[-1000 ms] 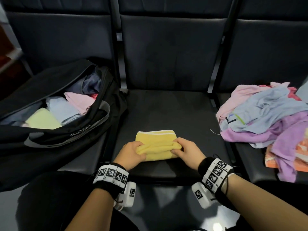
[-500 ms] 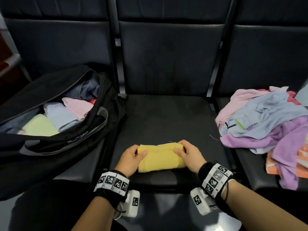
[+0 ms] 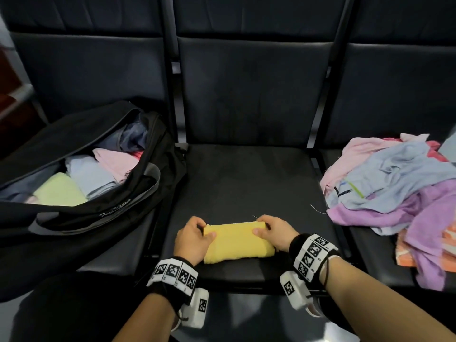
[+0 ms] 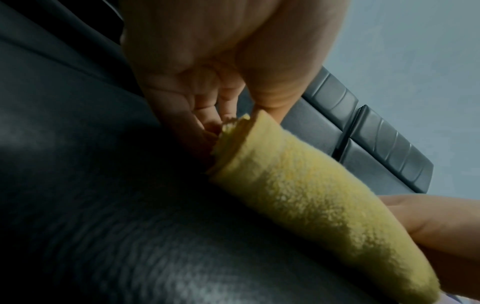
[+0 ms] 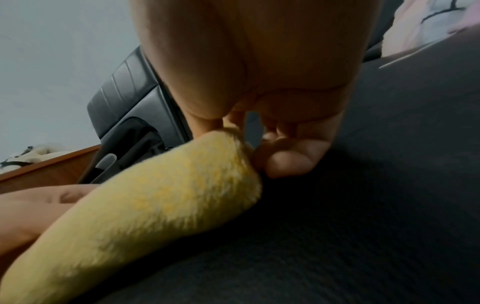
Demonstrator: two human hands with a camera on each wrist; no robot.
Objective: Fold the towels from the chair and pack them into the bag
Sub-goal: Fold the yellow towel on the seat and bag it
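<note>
Now that the far flap with its pale band has come over toward the person, the yellow towel (image 3: 238,241) lies as a compact oblong near the front edge of the middle seat (image 3: 246,183), where a second ago it was a taller, looser square. The left hand (image 3: 193,239) pinches the towel's left end, thumb on top, and the right hand (image 3: 274,233) pinches its right end the same way. I judge the folding of this piece done, so it seems ready to lift. Left of the towel, the open bag (image 3: 118,211) already holds folded towels. Right of it, further back, the pile of unfolded towels (image 3: 394,186) still waits, so much work remains.
</note>
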